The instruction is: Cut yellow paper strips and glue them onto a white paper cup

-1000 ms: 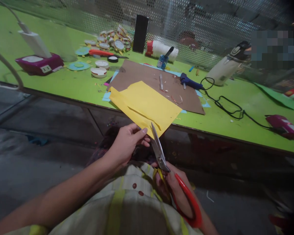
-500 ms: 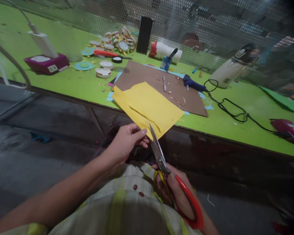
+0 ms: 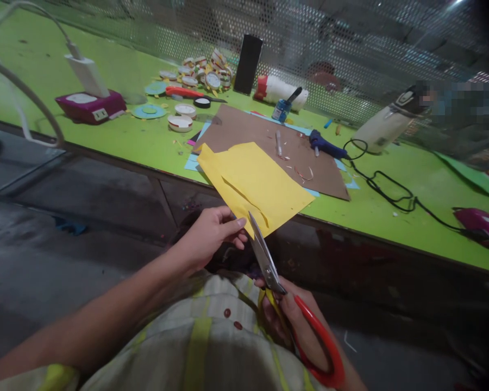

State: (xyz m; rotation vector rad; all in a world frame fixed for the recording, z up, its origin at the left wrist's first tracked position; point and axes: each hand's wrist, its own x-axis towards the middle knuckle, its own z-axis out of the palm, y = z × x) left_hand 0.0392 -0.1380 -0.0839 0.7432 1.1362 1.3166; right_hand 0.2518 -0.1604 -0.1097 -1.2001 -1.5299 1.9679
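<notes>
My left hand [image 3: 209, 236] pinches the near corner of a yellow paper sheet [image 3: 256, 182], held up over the front edge of the green table [image 3: 118, 138]. A cut line runs partway through the sheet. My right hand [image 3: 297, 323] grips red-and-yellow-handled scissors [image 3: 269, 269]. Their steel blades point up into the paper's near edge, right beside my left fingertips.
On the table lie a brown card sheet [image 3: 269, 146], a blue glue gun [image 3: 324, 145] with a black cord [image 3: 391, 190], a blue ink bottle [image 3: 280, 110], a white roll [image 3: 283, 89], a black box [image 3: 248, 64], several round paper discs [image 3: 195, 73], a magenta device [image 3: 90, 104] and a white jug [image 3: 385, 127]. A perforated metal screen [image 3: 350, 49] backs the table.
The view has drifted slightly, so the table objects sit a little further right and lower. The scissors and the paper keep the same grip and position relative to each other.
</notes>
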